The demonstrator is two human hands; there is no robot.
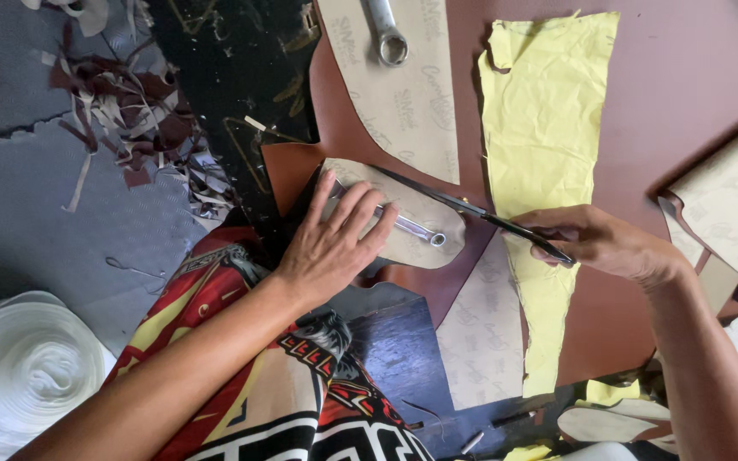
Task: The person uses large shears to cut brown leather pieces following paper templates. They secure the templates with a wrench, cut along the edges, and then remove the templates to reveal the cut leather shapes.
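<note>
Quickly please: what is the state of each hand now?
Left hand: open, pressing flat on the wrench and beige pattern piece.
Right hand: closed, holding scissors.

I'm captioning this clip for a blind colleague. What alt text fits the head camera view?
A person's left hand presses a beige pattern piece, weighted by a wrench, onto brown leather, while the right hand cuts along the pattern's edge with black scissors. Yellow paper and leather scraps lie nearby.
</note>
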